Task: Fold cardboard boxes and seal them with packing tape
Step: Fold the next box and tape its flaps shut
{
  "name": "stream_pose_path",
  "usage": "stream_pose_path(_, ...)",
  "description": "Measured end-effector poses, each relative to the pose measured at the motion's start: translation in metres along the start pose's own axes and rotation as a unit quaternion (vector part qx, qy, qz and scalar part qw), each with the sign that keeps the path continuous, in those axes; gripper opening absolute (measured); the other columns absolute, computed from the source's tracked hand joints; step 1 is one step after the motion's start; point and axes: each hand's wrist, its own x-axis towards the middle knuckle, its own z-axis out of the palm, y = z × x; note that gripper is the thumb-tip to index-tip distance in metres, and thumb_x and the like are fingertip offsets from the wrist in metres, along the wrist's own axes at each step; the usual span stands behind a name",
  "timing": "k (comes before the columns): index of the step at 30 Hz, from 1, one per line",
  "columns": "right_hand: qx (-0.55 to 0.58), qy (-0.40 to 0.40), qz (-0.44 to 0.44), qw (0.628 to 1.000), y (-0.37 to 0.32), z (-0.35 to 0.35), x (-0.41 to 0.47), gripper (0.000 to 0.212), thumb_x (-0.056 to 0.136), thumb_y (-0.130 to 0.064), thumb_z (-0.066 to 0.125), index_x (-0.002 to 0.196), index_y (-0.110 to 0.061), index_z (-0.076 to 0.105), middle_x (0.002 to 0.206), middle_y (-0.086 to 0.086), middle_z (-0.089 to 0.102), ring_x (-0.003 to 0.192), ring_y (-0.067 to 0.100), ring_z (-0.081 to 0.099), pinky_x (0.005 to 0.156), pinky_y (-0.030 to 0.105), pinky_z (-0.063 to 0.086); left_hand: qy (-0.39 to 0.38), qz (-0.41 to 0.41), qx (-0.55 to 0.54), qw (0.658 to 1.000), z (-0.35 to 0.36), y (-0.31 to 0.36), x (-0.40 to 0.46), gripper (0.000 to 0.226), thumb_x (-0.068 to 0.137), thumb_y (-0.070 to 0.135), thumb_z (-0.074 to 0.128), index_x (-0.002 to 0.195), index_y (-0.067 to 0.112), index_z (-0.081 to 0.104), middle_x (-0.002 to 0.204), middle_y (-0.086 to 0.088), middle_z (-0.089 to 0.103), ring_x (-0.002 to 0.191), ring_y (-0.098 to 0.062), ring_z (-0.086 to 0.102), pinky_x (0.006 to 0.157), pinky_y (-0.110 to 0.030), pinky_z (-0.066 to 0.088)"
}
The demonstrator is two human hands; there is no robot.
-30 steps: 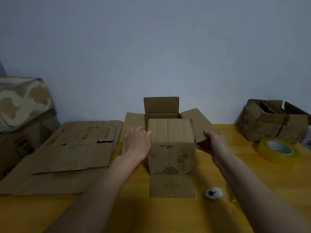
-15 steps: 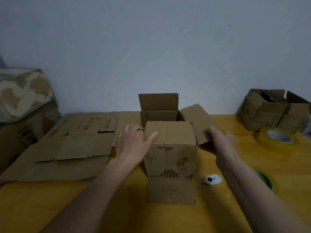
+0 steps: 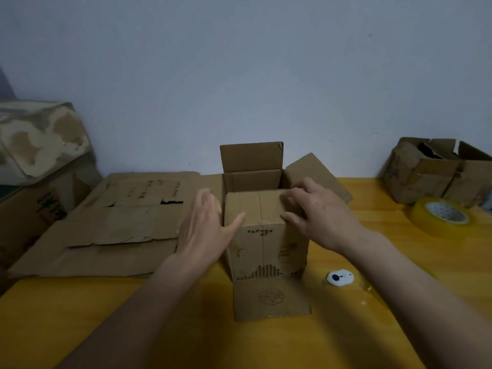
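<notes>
A cardboard box (image 3: 266,249) is stood upright at the middle of a yellow table (image 3: 266,347). Dark print is seen on its near face: a short line of marks near the top, a small block of text at the right, a row of vertical bars lower down and a round stamp near the bottom; none of it can be read. The near top flap is folded flat over the opening, the far flap is stood upright, and the right flap is splayed out to the right.

The left hand (image 3: 205,230) is laid flat against the box's left side, fingers straight, its thumb touching the near top corner. The right hand (image 3: 319,214) is rested on the right edge of the folded flap, fingers curled over that edge with the thumb below at the corner.

Flattened cardboard sheets (image 3: 119,225), bearing faint unreadable writing, are spread on the left. A roll of packing tape (image 3: 442,217) is lain flat at the far right, near two small boxes (image 3: 436,171). A small white object (image 3: 340,277) is found just right of the box. Open tabletop is left along the near edge.
</notes>
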Motion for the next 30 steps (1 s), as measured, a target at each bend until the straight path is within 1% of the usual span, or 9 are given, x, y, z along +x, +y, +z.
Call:
stream_pose_path(2, 0.017, -0.029, 0.018, 0.999, -0.005, 0.0, 0.007, 0.044, 0.091, -0.042, 0.056, 0.132, -0.025, 0.05, 0.132, -0.003, 0.044, 0.114, 0.014, 0.047, 0.093, 0.03, 0.047, -0.015, 0.021, 0.008, 1.0, -0.004, 0.001, 0.003, 0.053, 0.087, 0.048, 0.062, 0.124, 0.025, 0.031, 0.144, -0.005, 0.031, 0.107, -0.013, 0.05, 0.084, -0.025, 0.049)
stream_pose_path(4, 0.059, -0.084, 0.052, 0.993, -0.006, -0.005, 0.015, 0.049, 0.09, -0.036, 0.061, 0.135, -0.025, 0.047, 0.13, -0.001, 0.043, 0.112, 0.014, 0.047, 0.093, 0.03, 0.047, -0.105, 0.063, 0.057, 0.991, -0.004, 0.002, 0.005, 0.065, 0.095, 0.049, 0.048, 0.148, 0.034, 0.014, 0.159, 0.001, 0.014, 0.135, -0.019, 0.035, 0.106, -0.038, 0.037)
stream_pose_path(7, 0.122, -0.165, 0.097, 0.974, -0.004, -0.018, 0.028, 0.059, 0.082, -0.026, 0.073, 0.135, -0.022, 0.046, 0.128, 0.002, 0.048, 0.104, 0.014, 0.048, 0.082, 0.026, 0.048, -0.233, 0.1, 0.155, 0.955, -0.005, 0.002, 0.006, 0.058, 0.094, 0.065, 0.017, 0.149, 0.048, 0.008, 0.163, 0.005, -0.001, 0.149, -0.022, -0.003, 0.118, -0.044, -0.003)
stream_pose_path(10, 0.098, -0.134, 0.129, 0.978, -0.006, -0.021, 0.054, 0.093, 0.074, -0.028, 0.08, 0.148, -0.022, 0.024, 0.147, 0.007, 0.029, 0.13, 0.028, 0.036, 0.093, 0.038, 0.047, -0.262, 0.114, 0.18, 0.941, -0.007, -0.006, 0.009, 0.063, 0.088, 0.071, 0.01, 0.148, 0.051, 0.007, 0.163, 0.004, -0.004, 0.149, -0.023, -0.01, 0.118, -0.046, -0.008)
stream_pose_path(13, 0.032, -0.077, 0.095, 0.992, -0.01, -0.01, 0.089, 0.113, 0.074, -0.031, 0.08, 0.153, -0.022, -0.001, 0.16, 0.007, 0.0, 0.147, 0.032, 0.001, 0.115, 0.048, 0.023, -0.273, 0.129, 0.19, 0.934, -0.011, -0.009, 0.011, 0.061, 0.088, 0.07, 0.009, 0.147, 0.053, 0.005, 0.163, 0.004, -0.002, 0.149, -0.023, -0.011, 0.119, -0.047, -0.008)
stream_pose_path(17, -0.016, -0.118, 0.066, 0.991, -0.009, -0.001, 0.115, 0.117, 0.074, -0.04, 0.078, 0.152, -0.024, -0.008, 0.16, 0.004, 0.002, 0.146, 0.033, -0.002, 0.112, 0.054, 0.026, -0.266, 0.134, 0.199, 0.934, -0.014, -0.011, 0.01, 0.057, 0.092, 0.066, 0.009, 0.147, 0.053, 0.005, 0.163, 0.004, -0.002, 0.149, -0.022, -0.011, 0.12, -0.053, -0.005)
stream_pose_path(21, -0.066, -0.209, 0.054, 0.974, -0.012, -0.011, 0.113, 0.096, 0.074, -0.061, 0.068, 0.151, -0.031, 0.018, 0.149, 0.007, 0.027, 0.139, 0.031, 0.021, 0.109, 0.052, 0.03, -0.234, 0.103, 0.193, 0.947, -0.017, -0.013, 0.006, 0.058, 0.093, 0.067, 0.014, 0.149, 0.05, 0.009, 0.163, 0.0, -0.009, 0.148, -0.023, -0.012, 0.119, -0.055, -0.003)
stream_pose_path(27, -0.095, -0.336, 0.059, 0.935, -0.008, 0.003, 0.096, 0.086, 0.073, -0.075, 0.055, 0.147, -0.043, 0.025, 0.154, -0.004, 0.026, 0.142, 0.03, 0.021, 0.112, 0.056, 0.019, -0.105, -0.012, 0.192, 0.976, -0.021, -0.003, 0.002, 0.101, 0.072, 0.086, 0.037, 0.153, 0.033, 0.007, 0.16, -0.013, -0.019, 0.148, -0.035, -0.011, 0.117, -0.05, 0.0)
stream_pose_path(30, -0.092, -0.326, 0.051, 0.939, -0.005, 0.005, 0.094, 0.082, 0.076, -0.076, 0.05, 0.146, -0.042, 0.026, 0.154, -0.004, 0.029, 0.141, 0.029, 0.023, 0.113, 0.057, 0.013, -0.026, -0.055, -0.013, 0.998, -0.031, 0.003, 0.0, 0.119, 0.071, 0.064, 0.07, 0.153, 0.032, -0.01, 0.162, -0.004, -0.014, 0.149, -0.024, 0.001, 0.117, -0.041, 0.012)
